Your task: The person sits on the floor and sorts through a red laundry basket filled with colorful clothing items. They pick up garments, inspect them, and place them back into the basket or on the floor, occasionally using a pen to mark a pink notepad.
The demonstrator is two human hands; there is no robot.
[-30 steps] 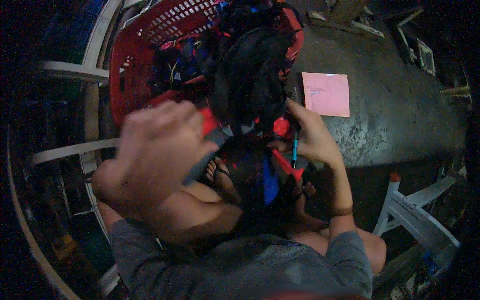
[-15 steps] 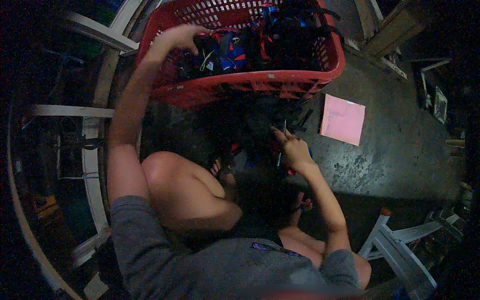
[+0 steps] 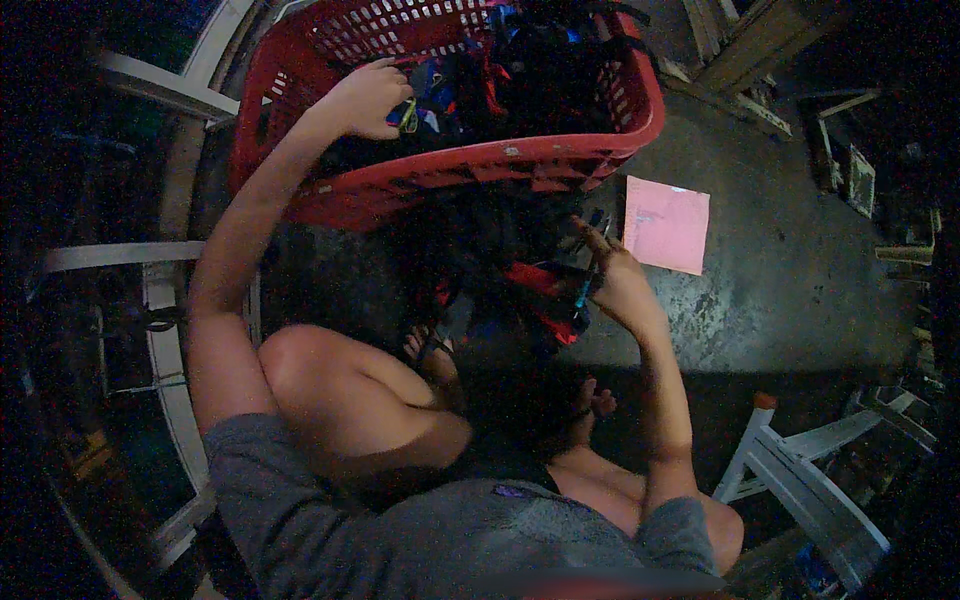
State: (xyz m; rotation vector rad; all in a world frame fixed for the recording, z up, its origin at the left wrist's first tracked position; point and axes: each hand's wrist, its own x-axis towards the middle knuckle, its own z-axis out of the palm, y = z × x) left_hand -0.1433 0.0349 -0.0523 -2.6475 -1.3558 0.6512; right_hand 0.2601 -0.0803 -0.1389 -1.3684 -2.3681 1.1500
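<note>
A dim room is surrounding a dark floor (image 3: 770, 300), where a pink paper (image 3: 667, 228) is lying right of the basket (image 3: 480, 155). The right hand (image 3: 618, 280) is keeping a narrow grip, its fingers closing round a thin blue tool (image 3: 582, 297) just above a black-and-red bundle (image 3: 532, 277), which is lying on the floor below the basket. The left hand (image 3: 365, 100) is reaching over the rim with fingers curling down; whether its grip is holding anything, I cannot tell. The red basket is containing dark blue, black and red goods (image 3: 440, 85), a yellow-green cord (image 3: 408, 117) showing beside the left fingertips.
</note>
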